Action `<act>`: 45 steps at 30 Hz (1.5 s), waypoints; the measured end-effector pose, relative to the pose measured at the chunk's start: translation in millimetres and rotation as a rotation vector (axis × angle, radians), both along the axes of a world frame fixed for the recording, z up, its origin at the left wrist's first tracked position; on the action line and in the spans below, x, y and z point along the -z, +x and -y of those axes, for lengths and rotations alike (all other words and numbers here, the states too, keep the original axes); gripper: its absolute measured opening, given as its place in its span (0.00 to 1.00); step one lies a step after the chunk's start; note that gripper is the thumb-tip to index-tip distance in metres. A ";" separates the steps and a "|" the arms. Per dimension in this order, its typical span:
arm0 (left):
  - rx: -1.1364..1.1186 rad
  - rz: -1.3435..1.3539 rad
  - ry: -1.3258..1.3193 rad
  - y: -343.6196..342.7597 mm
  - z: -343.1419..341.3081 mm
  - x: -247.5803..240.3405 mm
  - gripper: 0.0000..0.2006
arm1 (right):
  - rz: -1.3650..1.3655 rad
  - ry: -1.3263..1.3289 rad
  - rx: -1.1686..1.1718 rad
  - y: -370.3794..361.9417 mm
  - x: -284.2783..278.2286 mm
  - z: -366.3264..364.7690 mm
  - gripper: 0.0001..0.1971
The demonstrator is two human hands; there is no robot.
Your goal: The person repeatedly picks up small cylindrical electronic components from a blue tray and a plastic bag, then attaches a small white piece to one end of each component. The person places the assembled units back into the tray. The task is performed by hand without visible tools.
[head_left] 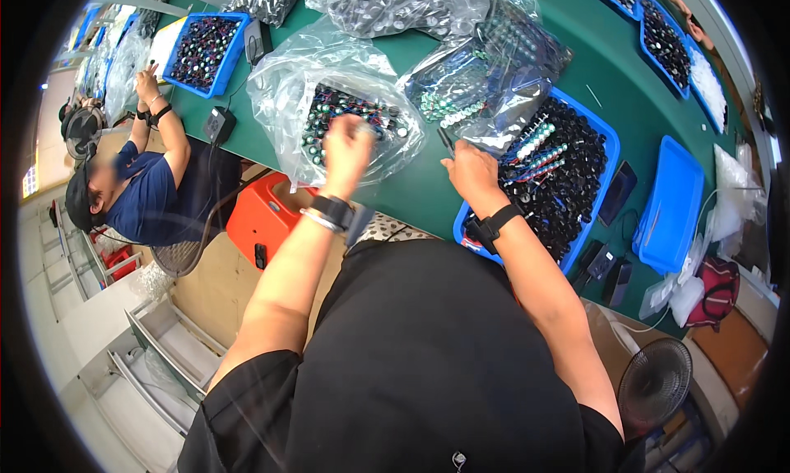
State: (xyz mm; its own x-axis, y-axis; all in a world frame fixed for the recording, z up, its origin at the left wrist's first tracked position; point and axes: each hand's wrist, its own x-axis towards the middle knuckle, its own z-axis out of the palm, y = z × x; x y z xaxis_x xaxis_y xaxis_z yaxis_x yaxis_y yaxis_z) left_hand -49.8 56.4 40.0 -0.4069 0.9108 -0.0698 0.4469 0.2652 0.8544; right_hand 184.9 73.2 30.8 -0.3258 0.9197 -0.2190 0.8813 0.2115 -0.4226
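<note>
My left hand [347,154] reaches over an open clear plastic bag [276,95] full of small round parts with wires [329,107]. Its fingers are smeared by motion, so whether they grip anything does not show. My right hand [473,175] is closed on a thin dark tool [446,141] that points up and left, between the bag and a blue bin [611,164]. Many small black parts [568,201] fill this bin. On top of them lie strips of round whitish-green parts with wires [535,148].
More clear bags of parts [485,62] lie along the back of the green table [415,201]. A blue tray [671,201] stands at right, near a dark phone-like slab [617,192]. At left, a co-worker [152,177] sits by another filled blue bin [216,86]. An orange stool [262,214] stands below.
</note>
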 end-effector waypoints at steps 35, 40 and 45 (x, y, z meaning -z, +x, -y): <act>0.804 0.720 -0.597 185.9 6.5 -49.0 0.18 | -1.246 -0.441 0.703 137.2 -67.4 84.4 0.08; 0.790 0.781 -0.581 181.3 7.3 -65.7 0.21 | -1.247 -0.420 0.624 132.5 -72.0 77.2 0.07; 0.749 0.821 -0.533 178.5 8.3 -73.9 0.20 | -1.234 -0.408 0.608 126.6 -75.8 71.2 0.06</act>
